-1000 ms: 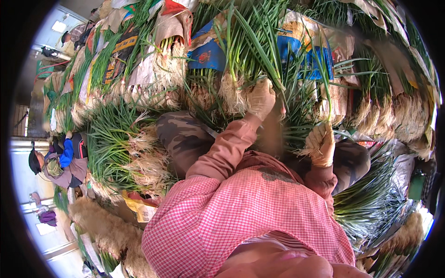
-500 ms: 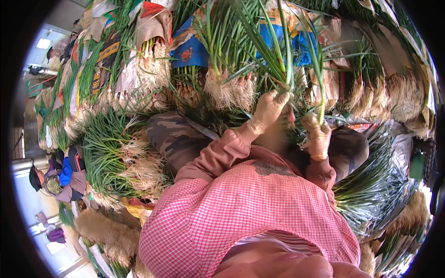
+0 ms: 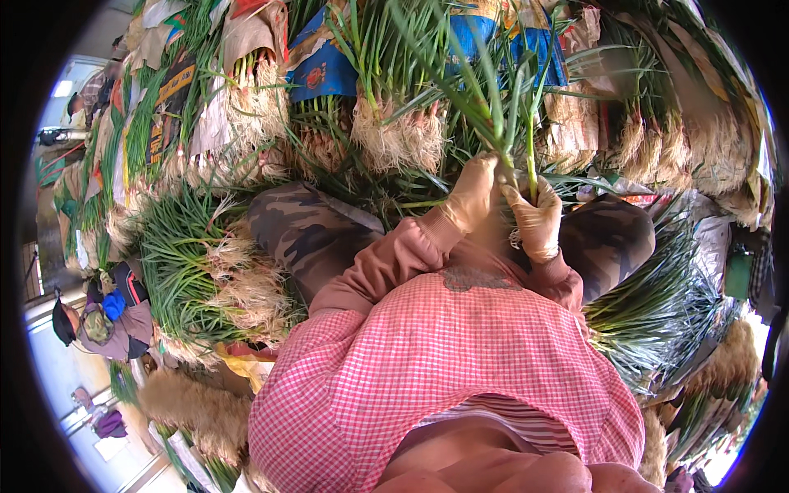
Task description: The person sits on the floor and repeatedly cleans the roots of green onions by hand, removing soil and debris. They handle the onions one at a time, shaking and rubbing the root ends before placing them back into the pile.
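My gloved left hand [image 3: 473, 193] is closed round the lower part of a green onion [image 3: 496, 119], its long leaves fanning up and away from me. Close against it on the right, my gloved right hand [image 3: 538, 223] grips a thinner green onion stalk [image 3: 531, 156]. The right fingertips touch the base of the left-hand onion. Both hands hide most of the bulbs and roots. Just beyond them stands a bundle of green onions [image 3: 400, 123] with pale bushy roots. My crossed legs in camouflage trousers [image 3: 308, 234] lie below.
Loose green onions with roots [image 3: 185, 267] are heaped to my left. Another leafy pile [image 3: 645, 300] lies to my right on shiny sheeting. Wrapped bundles, some in blue sacking [image 3: 325, 74], line the far side. A person in a dark cap [image 3: 115, 320] sits at far left.
My right hand has moved left and slightly up, bringing its stalk against the onion in my left hand. The hands were apart before; the hanging bulb is now covered.
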Tool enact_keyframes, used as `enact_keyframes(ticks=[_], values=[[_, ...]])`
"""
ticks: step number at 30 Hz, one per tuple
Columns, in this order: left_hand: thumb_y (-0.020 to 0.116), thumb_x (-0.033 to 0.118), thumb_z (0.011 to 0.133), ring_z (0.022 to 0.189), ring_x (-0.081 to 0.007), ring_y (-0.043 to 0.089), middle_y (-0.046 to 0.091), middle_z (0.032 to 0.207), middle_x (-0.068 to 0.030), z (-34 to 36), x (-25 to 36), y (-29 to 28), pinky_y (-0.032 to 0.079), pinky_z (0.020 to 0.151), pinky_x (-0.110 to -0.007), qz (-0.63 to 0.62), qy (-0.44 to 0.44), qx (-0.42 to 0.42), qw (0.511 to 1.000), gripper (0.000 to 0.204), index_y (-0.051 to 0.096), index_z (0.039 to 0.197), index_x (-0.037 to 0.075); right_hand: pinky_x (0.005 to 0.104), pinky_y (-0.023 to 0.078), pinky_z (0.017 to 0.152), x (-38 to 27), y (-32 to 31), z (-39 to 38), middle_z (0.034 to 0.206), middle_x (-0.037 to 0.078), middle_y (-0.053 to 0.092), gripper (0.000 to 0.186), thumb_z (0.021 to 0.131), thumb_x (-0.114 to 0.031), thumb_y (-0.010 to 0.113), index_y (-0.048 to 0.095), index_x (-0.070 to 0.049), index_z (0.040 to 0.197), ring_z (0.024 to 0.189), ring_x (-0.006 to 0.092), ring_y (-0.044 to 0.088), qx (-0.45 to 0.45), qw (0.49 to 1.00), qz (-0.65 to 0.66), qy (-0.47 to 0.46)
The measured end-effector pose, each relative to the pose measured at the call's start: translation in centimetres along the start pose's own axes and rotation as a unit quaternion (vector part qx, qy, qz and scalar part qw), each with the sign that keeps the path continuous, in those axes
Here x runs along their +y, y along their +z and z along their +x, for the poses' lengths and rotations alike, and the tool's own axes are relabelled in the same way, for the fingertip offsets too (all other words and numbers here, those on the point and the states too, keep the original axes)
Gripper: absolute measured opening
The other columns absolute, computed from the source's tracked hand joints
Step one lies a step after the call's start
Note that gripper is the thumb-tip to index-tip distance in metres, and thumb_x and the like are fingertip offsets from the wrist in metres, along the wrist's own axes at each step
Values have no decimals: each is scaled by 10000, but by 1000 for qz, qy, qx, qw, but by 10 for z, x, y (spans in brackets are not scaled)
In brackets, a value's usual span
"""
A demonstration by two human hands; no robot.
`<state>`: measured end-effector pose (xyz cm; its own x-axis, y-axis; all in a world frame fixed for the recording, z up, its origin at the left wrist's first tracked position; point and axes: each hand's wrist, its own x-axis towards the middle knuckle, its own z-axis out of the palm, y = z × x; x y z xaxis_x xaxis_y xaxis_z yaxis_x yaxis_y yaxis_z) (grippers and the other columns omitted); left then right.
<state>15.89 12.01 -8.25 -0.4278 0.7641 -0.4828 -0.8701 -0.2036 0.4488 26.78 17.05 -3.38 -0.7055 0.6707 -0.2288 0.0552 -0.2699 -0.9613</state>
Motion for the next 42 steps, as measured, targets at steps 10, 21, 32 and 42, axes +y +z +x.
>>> enact_keyframes(ticks=[10, 21, 32, 42], values=[[476, 337, 868, 740, -307, 587, 611, 892, -193, -14, 79, -105, 475, 710, -411, 810, 87, -48, 578, 380, 548, 1026, -1, 184, 270, 407, -35, -55, -27, 545, -38, 409, 230, 839, -177, 659, 573, 19, 922, 456, 56, 373, -39, 964, 264, -11], [681, 239, 807, 639, -171, 621, 646, 908, -76, -24, 45, 56, 515, 601, -260, 585, 434, -65, 682, 358, 535, 1077, 53, 256, 320, 371, -13, -46, -17, 578, 79, 522, 329, 875, -258, 556, 511, 41, 1003, 401, 142, 400, -204, 838, 484, 146], [575, 240, 845, 590, -309, 604, 597, 642, -109, -40, 9, 18, 476, 506, -385, 670, 424, -37, 608, 178, 611, 793, 74, 209, 337, 378, 12, -33, -19, 475, -2, 455, 203, 854, -185, 642, 554, -22, 772, 369, 82, 386, -74, 983, 156, 62], [460, 340, 876, 587, -326, 617, 621, 631, -139, 8, -2, -3, 493, 551, -438, 779, 281, 70, 556, 364, 641, 690, 84, 190, 272, 404, 3, -13, -19, 511, -43, 430, 185, 911, -150, 555, 538, -32, 770, 420, 38, 359, -5, 999, -3, 40]])
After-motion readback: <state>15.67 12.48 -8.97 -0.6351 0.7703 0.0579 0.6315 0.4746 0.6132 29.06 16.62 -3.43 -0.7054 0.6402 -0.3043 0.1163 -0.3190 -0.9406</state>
